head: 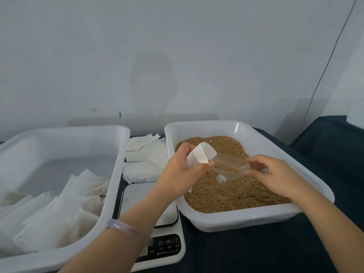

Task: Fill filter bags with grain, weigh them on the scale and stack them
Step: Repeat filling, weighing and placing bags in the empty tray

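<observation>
— From the head view, what are the hands doing?

— The left hand (181,170) is over the grain tray (250,131), its fingers (204,166) curled around a white filter bag (199,156), which tilts with its mouth open toward the right. The right hand (269,172) pinches the handle of a clear scoop (230,167) between its fingers (254,161). The scoop holds a little grain and its front end is at the bag's mouth.

— And the rest of the grain?

— The loose grain (226,194) fills the tray beneath both hands.

— Where's the scale?

— The scale (169,229) sits on the dark tabletop (256,253) between the two trays, partly under the left forearm. Flat white bags (145,154) are piled behind it. In the left tray (118,154) more white bags (59,203) lie heaped; whether they're filled, I can't tell. A pale bracelet (128,231) is on the left wrist.
</observation>
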The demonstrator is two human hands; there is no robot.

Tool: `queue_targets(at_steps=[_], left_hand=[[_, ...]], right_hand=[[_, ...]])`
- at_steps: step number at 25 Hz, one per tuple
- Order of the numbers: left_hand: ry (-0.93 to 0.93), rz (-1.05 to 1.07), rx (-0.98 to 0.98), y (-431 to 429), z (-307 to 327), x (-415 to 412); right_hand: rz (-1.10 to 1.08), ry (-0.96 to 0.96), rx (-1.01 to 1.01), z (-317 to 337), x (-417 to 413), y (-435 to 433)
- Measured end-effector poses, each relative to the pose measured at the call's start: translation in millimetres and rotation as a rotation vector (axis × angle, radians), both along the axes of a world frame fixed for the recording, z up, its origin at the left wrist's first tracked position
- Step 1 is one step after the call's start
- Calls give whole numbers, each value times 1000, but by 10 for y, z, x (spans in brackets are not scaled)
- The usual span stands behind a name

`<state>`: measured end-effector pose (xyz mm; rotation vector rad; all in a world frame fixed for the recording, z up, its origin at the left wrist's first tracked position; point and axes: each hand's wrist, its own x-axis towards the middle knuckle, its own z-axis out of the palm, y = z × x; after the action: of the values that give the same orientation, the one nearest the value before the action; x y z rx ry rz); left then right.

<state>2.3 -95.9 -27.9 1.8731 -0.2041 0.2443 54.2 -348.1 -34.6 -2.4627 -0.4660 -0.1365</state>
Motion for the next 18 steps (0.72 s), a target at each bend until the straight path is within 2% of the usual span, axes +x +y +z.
queue_targets(at_steps=[6,12,18], left_hand=[[-26,161,246,-56,-72,5],[-40,162,279,-54,-93,37],[-41,139,260,-48,-98,24]], right_hand=[[-116,-63,51,72,-98,21],[-64,-158,77,473,-371,-168],[8,-131,-81,852,-405,-222]])
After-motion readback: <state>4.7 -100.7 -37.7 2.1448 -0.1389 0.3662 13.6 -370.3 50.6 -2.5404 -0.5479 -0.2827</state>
